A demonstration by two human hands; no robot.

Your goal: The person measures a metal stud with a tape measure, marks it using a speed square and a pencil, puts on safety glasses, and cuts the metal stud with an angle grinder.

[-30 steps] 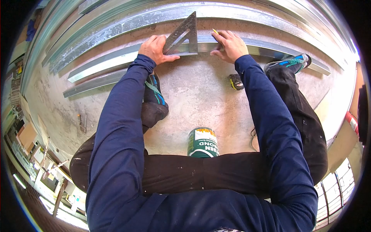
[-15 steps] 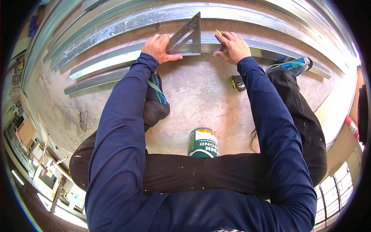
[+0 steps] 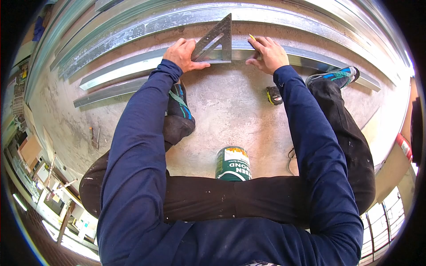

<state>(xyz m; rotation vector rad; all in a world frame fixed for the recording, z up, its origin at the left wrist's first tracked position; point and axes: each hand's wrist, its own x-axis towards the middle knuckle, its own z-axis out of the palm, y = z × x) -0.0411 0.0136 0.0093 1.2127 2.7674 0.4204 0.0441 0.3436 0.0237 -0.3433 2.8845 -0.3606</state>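
A dark triangular square (image 3: 216, 44) lies across a metal channel (image 3: 122, 70), its lipped edge along the near side. My left hand (image 3: 183, 56) grips the left corner of the square and the channel beside it. To the right, my right hand (image 3: 268, 55) rests at the same channel, its fingers closed round a yellow pencil (image 3: 252, 37) whose tip points up and left. A gap separates the square from my right hand. The undersides of both hands' fingers are partly hidden.
More metal channels (image 3: 146, 27) run across the far floor. A shorter channel (image 3: 111, 93) lies near my left shoe (image 3: 178, 102). A tape measure (image 3: 274, 95) sits below my right hand. A green bucket (image 3: 233, 164) stands between my legs. Two thin tools (image 3: 98, 138) lie at left.
The view has shifted slightly, so the hands, square and channel appear a little farther right. Both hands keep their holds, and the square stays on the channel.
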